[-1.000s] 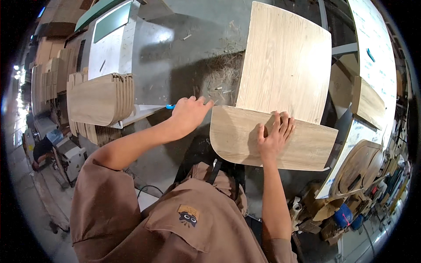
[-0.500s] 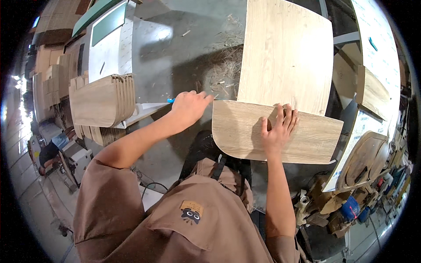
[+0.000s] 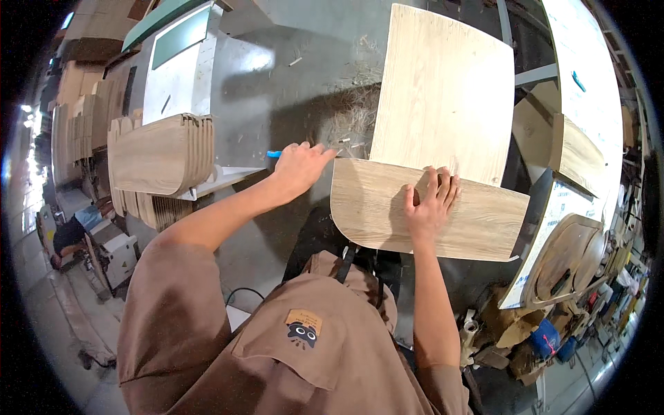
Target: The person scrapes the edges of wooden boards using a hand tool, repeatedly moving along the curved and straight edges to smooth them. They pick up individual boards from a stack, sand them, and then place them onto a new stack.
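A wood-grain board (image 3: 484, 221) with one rounded corner lies across in front of me, overlapping the near edge of a larger pale wood-grain panel (image 3: 443, 90). My right hand (image 3: 430, 211) rests on the smaller board with its fingers spread, pressing flat on the surface. Just off the board's far left corner, my left hand (image 3: 302, 168) is closed around a slim blue-handled tool (image 3: 274, 153). Only the blue end sticks out behind the fist; the exact kind of tool is hidden by my fingers.
Curled shavings (image 3: 353, 114) litter the grey floor beyond. At left stands a stack of similar rounded boards (image 3: 155, 155). On the right, a white-covered surface (image 3: 588, 55) carries a blue tool (image 3: 578, 81); wooden oval pieces (image 3: 564, 263) lean nearby. Another person (image 3: 72, 232) is far left.
The whole view has shifted slightly, so the boards sit a little further left in it. Both hands keep nearly the same place relative to the smaller board.
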Action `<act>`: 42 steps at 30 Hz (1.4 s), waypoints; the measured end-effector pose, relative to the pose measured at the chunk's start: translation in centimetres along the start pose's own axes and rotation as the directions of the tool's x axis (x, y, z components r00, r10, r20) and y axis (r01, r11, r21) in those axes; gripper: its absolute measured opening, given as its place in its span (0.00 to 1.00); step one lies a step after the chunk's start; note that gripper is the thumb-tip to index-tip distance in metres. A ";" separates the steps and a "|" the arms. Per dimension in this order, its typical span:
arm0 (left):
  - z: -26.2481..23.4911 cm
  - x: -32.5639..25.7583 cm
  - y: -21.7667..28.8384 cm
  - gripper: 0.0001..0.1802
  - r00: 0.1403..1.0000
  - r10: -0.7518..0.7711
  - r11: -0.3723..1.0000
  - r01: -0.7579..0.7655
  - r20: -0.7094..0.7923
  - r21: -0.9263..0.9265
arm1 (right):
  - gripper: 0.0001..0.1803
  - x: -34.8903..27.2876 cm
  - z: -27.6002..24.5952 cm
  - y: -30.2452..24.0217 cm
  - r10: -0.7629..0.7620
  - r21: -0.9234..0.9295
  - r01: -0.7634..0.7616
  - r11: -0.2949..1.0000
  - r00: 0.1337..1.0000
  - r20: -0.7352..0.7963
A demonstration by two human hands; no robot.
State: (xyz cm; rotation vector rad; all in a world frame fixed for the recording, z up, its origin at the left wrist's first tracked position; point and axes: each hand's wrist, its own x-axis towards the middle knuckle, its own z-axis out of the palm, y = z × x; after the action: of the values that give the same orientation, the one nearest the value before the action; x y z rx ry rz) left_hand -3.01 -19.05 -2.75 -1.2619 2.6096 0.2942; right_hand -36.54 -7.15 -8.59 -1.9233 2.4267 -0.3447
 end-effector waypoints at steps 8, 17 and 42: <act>-2.1 0.5 0.2 0.18 0.998 0.031 0.999 -0.034 0.062 0.039 | 0.38 0.1 -0.8 0.1 0.022 0.046 -0.023 0.999 1.000 0.021; -2.1 0.3 -0.5 0.17 0.990 -0.007 1.000 0.008 0.138 -0.009 | 0.37 0.1 -1.7 -0.2 0.023 0.121 -0.028 0.992 0.999 0.043; 4.0 0.4 5.7 0.18 0.802 -0.550 0.259 0.428 0.232 -0.866 | 0.42 0.3 -4.0 3.0 0.043 0.356 -0.126 0.926 0.972 0.232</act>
State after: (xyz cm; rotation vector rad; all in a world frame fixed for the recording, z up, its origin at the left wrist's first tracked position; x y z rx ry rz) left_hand -7.30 -14.73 -6.25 -2.3832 1.8374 1.7005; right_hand -40.09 -6.20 -5.23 -1.5994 2.1138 -0.5119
